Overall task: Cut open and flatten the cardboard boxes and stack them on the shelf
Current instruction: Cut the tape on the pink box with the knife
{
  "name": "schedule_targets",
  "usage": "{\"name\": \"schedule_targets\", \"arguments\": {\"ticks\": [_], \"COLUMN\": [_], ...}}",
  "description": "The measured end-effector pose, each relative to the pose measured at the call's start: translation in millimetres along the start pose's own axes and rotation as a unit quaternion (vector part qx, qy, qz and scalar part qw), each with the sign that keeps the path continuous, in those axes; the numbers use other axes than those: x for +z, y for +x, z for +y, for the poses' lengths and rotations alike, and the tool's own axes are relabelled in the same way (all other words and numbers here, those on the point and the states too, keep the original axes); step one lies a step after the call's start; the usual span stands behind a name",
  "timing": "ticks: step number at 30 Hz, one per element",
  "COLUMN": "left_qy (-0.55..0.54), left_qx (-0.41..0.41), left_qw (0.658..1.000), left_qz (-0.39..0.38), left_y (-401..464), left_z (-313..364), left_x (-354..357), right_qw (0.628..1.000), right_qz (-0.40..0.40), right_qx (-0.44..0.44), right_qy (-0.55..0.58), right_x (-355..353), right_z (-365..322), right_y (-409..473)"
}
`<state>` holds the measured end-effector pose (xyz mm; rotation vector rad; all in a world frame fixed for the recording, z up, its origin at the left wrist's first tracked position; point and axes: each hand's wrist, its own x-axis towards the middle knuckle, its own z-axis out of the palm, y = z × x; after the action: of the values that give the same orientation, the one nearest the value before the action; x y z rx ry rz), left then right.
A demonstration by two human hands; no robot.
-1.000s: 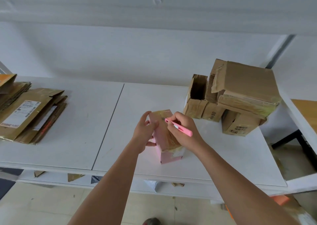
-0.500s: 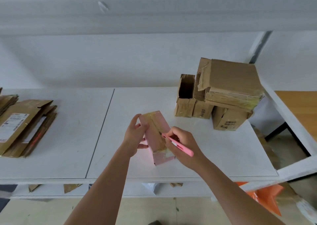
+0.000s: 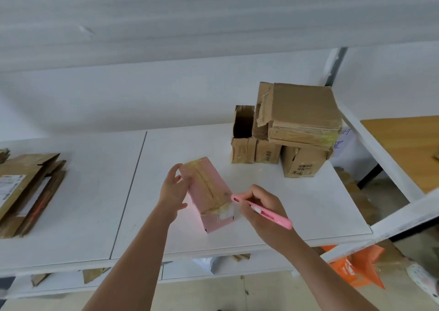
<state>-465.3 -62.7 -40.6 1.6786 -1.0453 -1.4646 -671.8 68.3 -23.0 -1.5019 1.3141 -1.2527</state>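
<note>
the white shelf (image 3: 99,192) runs across the view as two boards with a seam between them. at its far right stands a pile of brown boxes (image 3: 285,142): a wide taped one lies tilted on top of three upright ones, and the leftmost of these is open at the top. at the left edge lies a stack of flattened cardboard (image 3: 26,192), the top sheet bearing a white label. compared with a second ago both groups sit further left and lower in the view; the head has turned, the boxes themselves have not moved.

the pink box (image 3: 209,196) stands tilted near the front middle of the shelf, its taped brown top facing up with a dark slit along the seam. the left hand (image 3: 173,189) holds the box's left side, thumb up at the far corner and fingers round the wall, much as before.

the right hand (image 3: 263,208) has its grip clamped on the pink cutter (image 3: 261,212), held like a pen. a second ago the cutter's tip was at the far end of the taped seam; half a second ago it was midway; now it is at the near end, beside the white label at the box's near corner. whether the blade touches the tape cannot be told.

under the shelf, orange plastic (image 3: 354,268) shows at the right.
</note>
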Motion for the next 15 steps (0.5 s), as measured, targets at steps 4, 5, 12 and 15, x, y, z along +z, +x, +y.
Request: {"name": "schedule_targets", "arguments": {"ticks": [4,5,12,15], "left_qy": [-0.009,-0.01,-0.035,-0.023], "left_qx": [0.042,0.048,0.056,0.062], "left_qw": [0.999,0.999,0.998,0.998], "left_qz": [-0.002,-0.005,-0.004,0.0], "left_y": [3,3,2,1], "left_z": [-13,-15,-16,-16], "left_x": [0,1,6,5], "right_qw": [0.998,0.999,0.997,0.995], "right_qz": [0.056,0.053,-0.016,-0.035], "right_qx": [-0.001,-0.005,-0.038,-0.048], "right_qy": [0.002,-0.002,-0.06,-0.085], "right_x": [0,2,13,12], "right_z": [3,2,-1,3], "right_y": [-1,1,37,43]}}
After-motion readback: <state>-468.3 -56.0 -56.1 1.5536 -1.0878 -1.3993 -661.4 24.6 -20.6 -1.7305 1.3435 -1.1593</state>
